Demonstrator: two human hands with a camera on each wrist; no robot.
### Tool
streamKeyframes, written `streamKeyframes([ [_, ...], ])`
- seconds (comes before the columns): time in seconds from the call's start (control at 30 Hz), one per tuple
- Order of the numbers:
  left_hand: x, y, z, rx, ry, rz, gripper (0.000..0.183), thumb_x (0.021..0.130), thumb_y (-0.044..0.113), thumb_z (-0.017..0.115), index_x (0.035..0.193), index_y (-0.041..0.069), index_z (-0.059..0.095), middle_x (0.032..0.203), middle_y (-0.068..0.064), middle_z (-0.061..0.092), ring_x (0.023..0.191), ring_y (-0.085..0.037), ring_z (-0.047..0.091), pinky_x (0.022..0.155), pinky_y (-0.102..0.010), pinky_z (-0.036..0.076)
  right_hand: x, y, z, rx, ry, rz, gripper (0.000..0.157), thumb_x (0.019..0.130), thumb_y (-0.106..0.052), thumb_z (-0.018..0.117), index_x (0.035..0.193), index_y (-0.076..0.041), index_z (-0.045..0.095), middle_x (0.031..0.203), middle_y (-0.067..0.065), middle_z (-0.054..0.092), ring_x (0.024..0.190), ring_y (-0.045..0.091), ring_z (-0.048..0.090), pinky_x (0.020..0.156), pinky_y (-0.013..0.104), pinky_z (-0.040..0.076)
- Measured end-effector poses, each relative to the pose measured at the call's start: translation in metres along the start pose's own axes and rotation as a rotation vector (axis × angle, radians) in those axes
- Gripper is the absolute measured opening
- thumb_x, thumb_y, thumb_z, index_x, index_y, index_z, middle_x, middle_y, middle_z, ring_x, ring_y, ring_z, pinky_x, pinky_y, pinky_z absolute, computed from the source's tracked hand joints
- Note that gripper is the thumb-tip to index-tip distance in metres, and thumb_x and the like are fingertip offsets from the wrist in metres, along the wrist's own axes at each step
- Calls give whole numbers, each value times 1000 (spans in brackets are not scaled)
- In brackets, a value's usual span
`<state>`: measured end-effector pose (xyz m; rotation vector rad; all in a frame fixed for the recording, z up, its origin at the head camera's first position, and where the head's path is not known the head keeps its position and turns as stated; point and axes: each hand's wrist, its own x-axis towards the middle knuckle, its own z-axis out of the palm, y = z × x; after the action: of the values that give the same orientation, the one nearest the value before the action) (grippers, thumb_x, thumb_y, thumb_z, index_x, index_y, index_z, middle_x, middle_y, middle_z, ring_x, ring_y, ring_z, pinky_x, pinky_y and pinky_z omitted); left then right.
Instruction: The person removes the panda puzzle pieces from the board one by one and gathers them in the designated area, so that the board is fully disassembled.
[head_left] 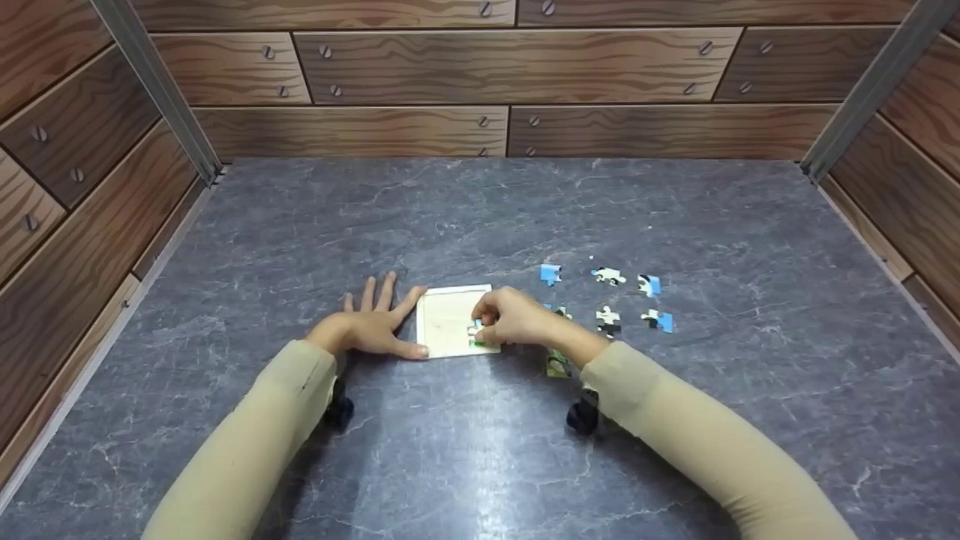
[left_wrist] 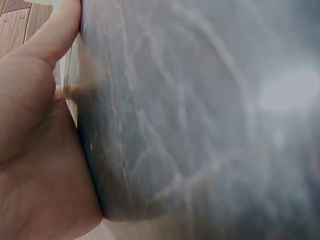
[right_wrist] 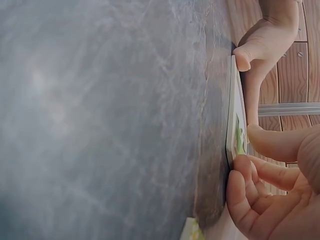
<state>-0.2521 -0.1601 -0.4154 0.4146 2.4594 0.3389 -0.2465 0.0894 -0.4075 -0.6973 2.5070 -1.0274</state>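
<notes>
A shallow square puzzle tray (head_left: 445,322) of pale wood lies on the table. My left hand (head_left: 371,326) is spread flat at its left side, with the thumb on the lower left corner and the index finger at the upper left corner. Over the tray's lower right part, my right hand (head_left: 514,319) pinches a jigsaw piece (head_left: 475,332) coloured white, blue and green. The right wrist view shows this piece low against the tray's surface, with the right thumb (right_wrist: 272,142) over it and curled fingers at the tray's edge.
Loose jigsaw pieces lie right of the tray, among them a blue corner piece (head_left: 550,274), a black-and-white piece (head_left: 608,320) and a green one (head_left: 557,364) partly under the right forearm. Wood-patterned walls (head_left: 517,67) enclose the grey marbled table (head_left: 480,217) at the back and sides.
</notes>
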Motion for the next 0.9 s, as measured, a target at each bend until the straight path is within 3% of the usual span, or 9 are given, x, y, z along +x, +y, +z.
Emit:
streamKeyframes([
  [0.4, 1, 1, 0, 10, 5, -2, 109, 70, 78, 52, 147, 37, -13, 146, -15, -32, 129, -38, -33, 98, -65, -15, 0, 3, 0, 2, 24, -26, 21, 75, -3, 71, 95, 1, 66, 81, 5, 62, 74, 13, 54, 68, 26, 45],
  [0.67, 1, 0, 1, 18, 16, 6, 109, 70, 78, 52, 148, 35, -12, 147, -17, -32, 129, -39, -32, 97, -65, -15, -3, 4, -1, 55, 9, -33, 15, 83, 0, 64, 98, 1, 65, 78, 6, 62, 60, 10, 53, 52, 23, 43],
  [0.9, 1, 0, 1, -13, 4, -2, 109, 70, 77, 53, 148, 36, -12, 146, -15, -33, 129, -37, -34, 98, -63, -16, -5, 5, -4, 81, 17, -68, 14, 85, -2, 63, 99, 1, 66, 82, 10, 64, 61, 11, 56, 55, 25, 48],
])
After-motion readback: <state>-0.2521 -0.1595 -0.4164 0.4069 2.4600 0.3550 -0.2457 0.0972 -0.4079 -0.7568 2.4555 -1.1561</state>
